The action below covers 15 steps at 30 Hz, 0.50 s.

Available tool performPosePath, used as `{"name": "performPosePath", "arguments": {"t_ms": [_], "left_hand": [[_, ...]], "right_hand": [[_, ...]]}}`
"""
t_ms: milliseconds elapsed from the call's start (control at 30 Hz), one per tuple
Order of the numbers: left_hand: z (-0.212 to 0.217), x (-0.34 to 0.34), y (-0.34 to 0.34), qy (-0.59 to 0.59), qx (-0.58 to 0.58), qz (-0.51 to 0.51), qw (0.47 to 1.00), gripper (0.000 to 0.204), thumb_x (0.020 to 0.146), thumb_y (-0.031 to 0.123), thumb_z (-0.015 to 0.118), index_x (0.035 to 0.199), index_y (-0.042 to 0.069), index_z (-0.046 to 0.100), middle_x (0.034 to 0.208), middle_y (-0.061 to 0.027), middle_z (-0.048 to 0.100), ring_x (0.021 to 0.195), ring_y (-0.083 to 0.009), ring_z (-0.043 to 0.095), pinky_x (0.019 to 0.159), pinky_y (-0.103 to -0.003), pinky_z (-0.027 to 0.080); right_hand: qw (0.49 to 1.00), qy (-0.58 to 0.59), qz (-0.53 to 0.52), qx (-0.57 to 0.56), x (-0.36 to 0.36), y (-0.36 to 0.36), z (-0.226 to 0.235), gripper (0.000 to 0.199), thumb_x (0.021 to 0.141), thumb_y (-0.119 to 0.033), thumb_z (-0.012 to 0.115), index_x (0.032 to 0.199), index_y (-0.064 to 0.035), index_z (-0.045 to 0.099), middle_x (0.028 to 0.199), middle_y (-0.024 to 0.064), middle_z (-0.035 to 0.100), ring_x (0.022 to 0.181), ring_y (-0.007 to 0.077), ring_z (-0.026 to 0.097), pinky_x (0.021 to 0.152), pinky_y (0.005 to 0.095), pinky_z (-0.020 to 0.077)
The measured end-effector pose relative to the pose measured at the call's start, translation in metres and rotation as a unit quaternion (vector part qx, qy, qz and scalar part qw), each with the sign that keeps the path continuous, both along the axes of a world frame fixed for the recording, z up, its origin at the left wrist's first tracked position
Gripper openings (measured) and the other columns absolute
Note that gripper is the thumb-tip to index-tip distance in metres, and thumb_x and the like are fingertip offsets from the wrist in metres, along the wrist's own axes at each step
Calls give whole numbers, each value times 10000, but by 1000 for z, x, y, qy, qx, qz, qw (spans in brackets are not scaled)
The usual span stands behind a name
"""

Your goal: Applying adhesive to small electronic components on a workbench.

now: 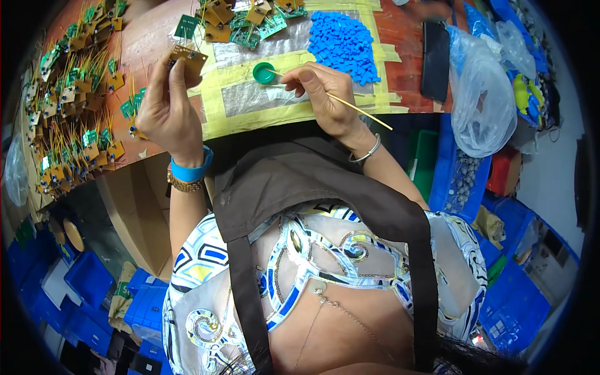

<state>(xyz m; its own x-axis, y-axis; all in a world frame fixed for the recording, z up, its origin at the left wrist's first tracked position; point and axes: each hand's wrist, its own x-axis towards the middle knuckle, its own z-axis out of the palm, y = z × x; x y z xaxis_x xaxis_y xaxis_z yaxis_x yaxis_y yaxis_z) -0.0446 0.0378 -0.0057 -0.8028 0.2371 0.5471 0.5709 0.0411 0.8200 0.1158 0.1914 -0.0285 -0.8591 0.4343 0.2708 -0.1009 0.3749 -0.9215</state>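
My left hand (170,112) is raised over the table's near edge, its thumb and fingers pinching a small brown circuit board (191,61). In my right hand (325,94) is a thin wooden stick (359,111), held like a pen. The stick's far tip reaches into a small round green cap (264,73) on the taped work area; whether it touches the inside I cannot tell. Beyond my right hand lies a flat heap of small blue pieces (340,45). Several brown and green circuit boards (250,22) are piled behind the green cap.
Many boards with yellow wires (78,94) cover the table's left side. A dark phone-like slab (435,62) lies at the right, beside a clear plastic bag (481,100). Below the right edge stands a blue bin (459,178); a cardboard box (140,212) is under the left side.
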Motion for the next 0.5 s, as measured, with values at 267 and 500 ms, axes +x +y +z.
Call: {"name": "performPosePath", "arguments": {"t_ms": [267, 500], "left_hand": [[-17, 19, -8, -104, 33, -52, 993, 228, 913, -5, 598, 1128, -72, 633, 925, -119, 692, 766, -150, 673, 665, -264, 577], [-12, 42, -9, -384, 34, -193, 902, 379, 879, -22, 626, 1249, -59, 555, 927, -82, 643, 818, -179, 674, 761, -277, 560]], "right_hand": [[1000, -14, 4, -3, -3, -3, -2, 484, 1034, -332, 379, 911, 38, 666, 790, 91, 649, 650, 123, 570, 606, 243, 464], [988, 49, 16, -143, 4, -12, 24, 591, 1041, -407, 293, 941, 41, 665, 867, 110, 670, 708, 137, 592, 598, 230, 414]]}}
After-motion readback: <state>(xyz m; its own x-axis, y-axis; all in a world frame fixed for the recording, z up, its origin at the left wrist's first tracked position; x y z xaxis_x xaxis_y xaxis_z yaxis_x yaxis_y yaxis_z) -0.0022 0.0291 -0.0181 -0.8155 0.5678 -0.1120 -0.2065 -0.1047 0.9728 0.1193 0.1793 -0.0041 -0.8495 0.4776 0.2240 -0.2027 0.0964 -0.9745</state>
